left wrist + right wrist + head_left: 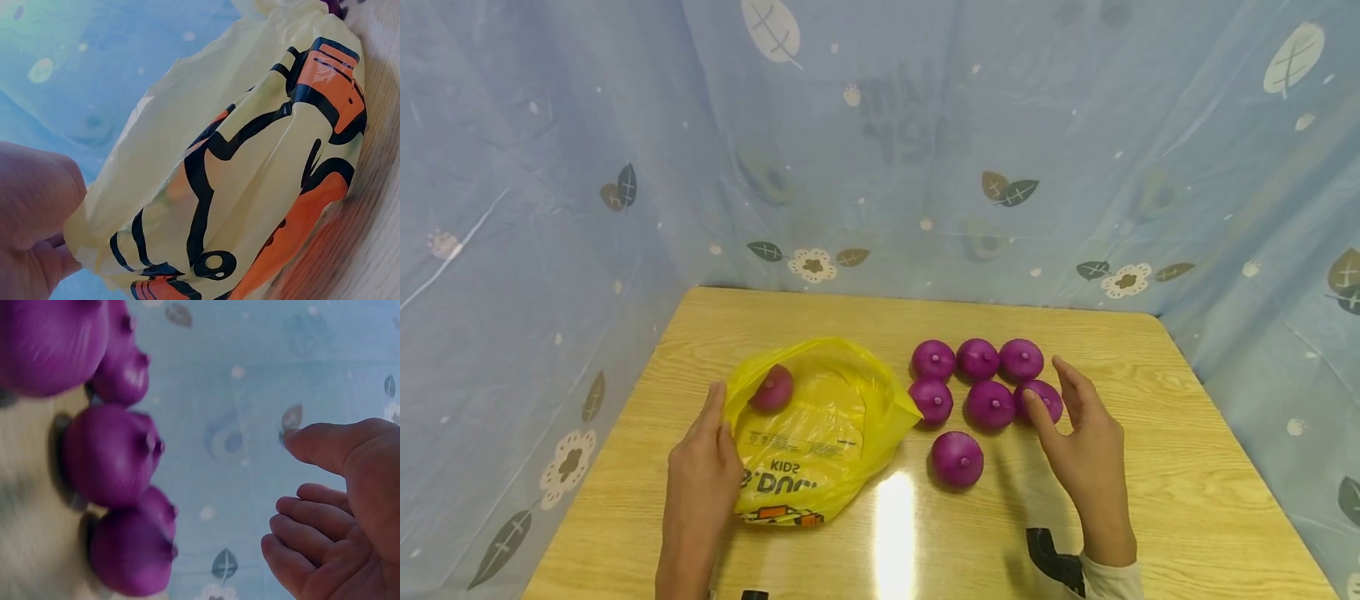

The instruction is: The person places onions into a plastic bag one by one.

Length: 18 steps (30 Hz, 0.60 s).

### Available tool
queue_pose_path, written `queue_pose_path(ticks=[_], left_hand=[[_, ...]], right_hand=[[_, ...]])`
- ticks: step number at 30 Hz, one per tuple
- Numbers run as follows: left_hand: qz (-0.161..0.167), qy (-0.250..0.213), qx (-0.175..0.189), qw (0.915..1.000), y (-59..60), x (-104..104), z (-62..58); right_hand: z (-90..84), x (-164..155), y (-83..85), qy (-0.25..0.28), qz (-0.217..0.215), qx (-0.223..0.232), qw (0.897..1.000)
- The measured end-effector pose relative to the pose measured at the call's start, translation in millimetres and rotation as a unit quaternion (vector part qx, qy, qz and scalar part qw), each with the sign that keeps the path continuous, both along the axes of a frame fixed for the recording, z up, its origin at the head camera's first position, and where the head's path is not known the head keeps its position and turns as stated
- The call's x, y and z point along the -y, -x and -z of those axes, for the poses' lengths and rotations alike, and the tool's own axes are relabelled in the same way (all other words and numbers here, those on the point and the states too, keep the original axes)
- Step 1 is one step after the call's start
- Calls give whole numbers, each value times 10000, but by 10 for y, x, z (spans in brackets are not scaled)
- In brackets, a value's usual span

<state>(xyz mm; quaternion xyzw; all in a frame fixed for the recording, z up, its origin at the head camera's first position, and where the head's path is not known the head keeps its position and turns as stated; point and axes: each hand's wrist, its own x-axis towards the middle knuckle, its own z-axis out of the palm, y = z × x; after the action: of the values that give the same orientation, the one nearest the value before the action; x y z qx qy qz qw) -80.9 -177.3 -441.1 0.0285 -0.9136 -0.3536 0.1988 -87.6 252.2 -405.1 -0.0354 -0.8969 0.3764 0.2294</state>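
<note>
Onions lie on the table point(1150, 500), and the yellow bag point(820, 433) is the thing to find them by. One onion point(772, 388) is inside the bag, near its far left edge (it shows through the thin plastic). Seven more sit just right of the bag: three in a far row point(977, 359), three in a nearer row point(990, 405), and one alone point(957, 459) closest to the person. The left hand point(706, 467) rests at the bag's left side, its fingers pinching the plastic edge. The right hand point(1086, 450) is past the onions, on the side away from the bag, fingers spread apart and holding nothing, with fingertips just beside the last onion point(1042, 400) of the nearer row.
</note>
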Motion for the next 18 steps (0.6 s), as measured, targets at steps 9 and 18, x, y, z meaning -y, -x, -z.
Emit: queue_pose_path(ticks=[9, 18], left_hand=[[79, -62, -95, 9999, 26, -10, 4], [26, -24, -11, 10000, 21, -13, 2]], right_hand=[[110, -224, -43, -284, 42, 485, 9984], [222, -359, -49, -374, -148, 1055, 9936]])
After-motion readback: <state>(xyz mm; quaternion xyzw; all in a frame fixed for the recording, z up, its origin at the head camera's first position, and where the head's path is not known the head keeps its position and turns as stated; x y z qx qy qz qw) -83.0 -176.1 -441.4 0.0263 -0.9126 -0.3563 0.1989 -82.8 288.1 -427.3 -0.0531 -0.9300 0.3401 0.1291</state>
